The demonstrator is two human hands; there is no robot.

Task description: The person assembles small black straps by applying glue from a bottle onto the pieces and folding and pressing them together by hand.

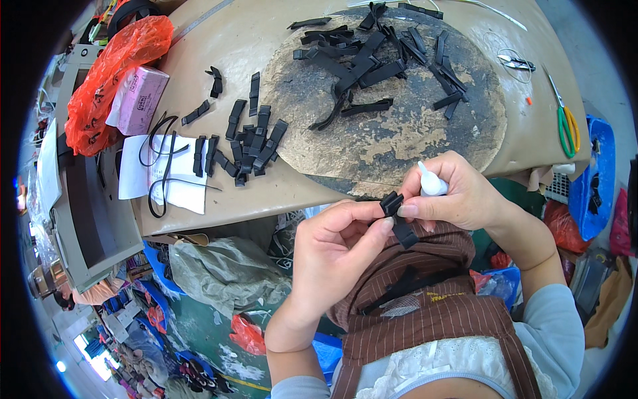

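Observation:
Over my lap, just off the table's near edge, I hold a black folded ribbon piece (405, 234), like a small flat bow, with a looped upper end. My left hand (335, 253) pinches it between thumb and fingers. A small white squeeze bottle with a pointed nozzle (432, 183) sits tucked in my right hand (462, 193), nozzle up. That hand's thumb and fingertips also touch the ribbon piece. Beyond my hands, a pile of black ribbon pieces (359, 70) covers part of a round worn board (399, 143). More finished-looking black bows (256, 143) lie left of the board.
Green-and-orange scissors (566, 130) and small snips (517, 62) lie at the table's right. Black cord (163, 166) crosses white paper (189, 189) at left. Nearby are a pink tissue box (143, 100), a red plastic bag (113, 86) and, at right, a blue bin (591, 179).

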